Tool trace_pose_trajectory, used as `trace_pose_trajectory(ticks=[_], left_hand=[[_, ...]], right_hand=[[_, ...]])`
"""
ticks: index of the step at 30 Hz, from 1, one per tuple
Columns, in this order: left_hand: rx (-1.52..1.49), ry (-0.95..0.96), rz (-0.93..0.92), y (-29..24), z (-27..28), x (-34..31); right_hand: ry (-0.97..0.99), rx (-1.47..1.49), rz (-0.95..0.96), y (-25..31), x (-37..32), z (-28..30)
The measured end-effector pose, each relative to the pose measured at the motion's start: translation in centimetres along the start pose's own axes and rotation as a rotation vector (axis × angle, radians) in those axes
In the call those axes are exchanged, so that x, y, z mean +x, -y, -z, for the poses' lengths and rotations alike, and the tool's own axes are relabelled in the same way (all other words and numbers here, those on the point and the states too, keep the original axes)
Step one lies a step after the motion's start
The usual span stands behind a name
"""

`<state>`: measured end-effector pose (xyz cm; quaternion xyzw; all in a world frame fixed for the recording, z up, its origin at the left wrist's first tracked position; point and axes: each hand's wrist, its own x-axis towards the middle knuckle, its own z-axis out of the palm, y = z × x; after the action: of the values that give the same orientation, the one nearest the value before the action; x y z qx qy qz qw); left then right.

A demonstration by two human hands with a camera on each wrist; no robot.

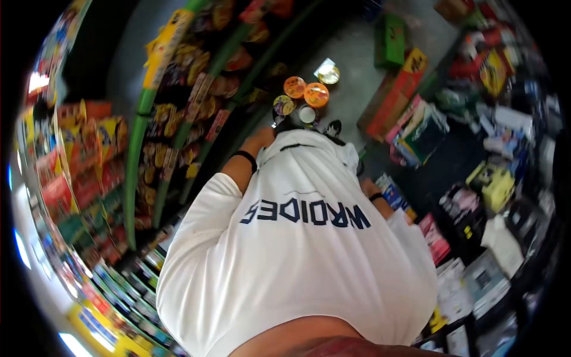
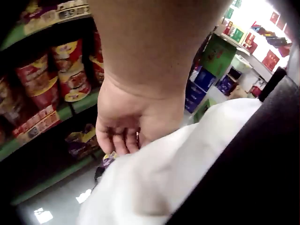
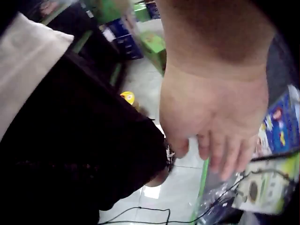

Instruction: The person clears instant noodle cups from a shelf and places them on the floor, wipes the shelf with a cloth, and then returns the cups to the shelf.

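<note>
My left hand (image 2: 140, 115) hangs beside the white shirt (image 1: 303, 238), fingers loosely bent and nothing seen in them. Part of the fingers is hidden behind the shirt in the left wrist view. The nearest goods are red noodle cups (image 2: 74, 84) on a shelf. On the right, my hand (image 3: 213, 119) hangs down with relaxed fingers and holds nothing. Packaged goods (image 3: 281, 124) lie close past its fingertips. Ahead of my body, several tubs stand grouped on the floor, among them an orange-lidded tub (image 1: 316, 94) and a yellowish-lidded tub (image 1: 328, 74).
Green-edged shelves (image 1: 137, 172) full of packets and cups run along the left. To the right are a red carton (image 1: 395, 98), a green box (image 1: 390, 40) and heaped packages (image 1: 419, 131). A thin black cable (image 3: 140, 207) crosses low in the right wrist view.
</note>
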<state>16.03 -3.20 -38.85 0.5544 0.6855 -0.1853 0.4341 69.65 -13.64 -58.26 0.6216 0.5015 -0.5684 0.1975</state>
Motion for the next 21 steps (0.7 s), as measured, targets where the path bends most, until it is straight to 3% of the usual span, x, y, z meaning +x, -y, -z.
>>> trace_pose_trajectory(ticks=[2, 3, 5, 6, 8, 11, 12, 16, 18, 19, 20, 21], left_hand=[[0.045, -0.019, -0.144, -1.3, 0.1, 2.2], [0.042, 0.039, -0.253, -4.2, 3.1, 1.3], [0.058, 0.112, -0.376, -8.6, 6.8, 0.8], [-0.002, 0.084, -0.423, -10.1, 7.9, 1.4], [-0.078, 0.064, -0.459, -10.9, 7.9, 1.8], [0.129, 0.155, -0.432, -10.3, 7.1, 4.4], [0.116, 0.279, -0.429, -9.0, 6.0, 6.3], [0.041, 0.273, -0.457, -8.7, 6.4, 3.6], [-0.062, 0.242, -0.417, -6.4, 5.5, 3.9], [-0.115, 0.228, -0.472, -3.8, 3.8, 6.0], [-0.092, 0.202, -0.438, -4.9, 5.2, 4.6], [-0.163, 0.161, -0.437, -3.5, 4.1, 5.5]], right_hand=[[0.177, -0.322, 0.06, -1.6, 2.1, -3.3], [0.172, -0.272, 0.046, -0.7, 2.9, -4.3], [-0.406, -0.225, 0.077, 4.1, 3.6, -3.4], [-0.281, 0.728, 0.205, 13.2, -2.8, 1.6], [-0.45, 0.512, 0.175, 12.9, 2.4, 0.5], [-0.551, 0.511, 0.099, 18.4, -1.2, 4.0], [-0.515, 0.557, 0.123, 19.1, -1.5, 4.6], [-0.387, 0.596, 0.141, 20.9, -3.1, 7.3], [-0.361, 0.5, 0.096, 16.0, 1.9, 3.3], [-0.366, 0.552, 0.071, 17.2, -0.2, 3.9], [-0.924, -0.037, 0.458, 10.3, 9.8, -2.4], [-0.272, 0.464, -0.047, 10.8, 10.1, -1.2]])
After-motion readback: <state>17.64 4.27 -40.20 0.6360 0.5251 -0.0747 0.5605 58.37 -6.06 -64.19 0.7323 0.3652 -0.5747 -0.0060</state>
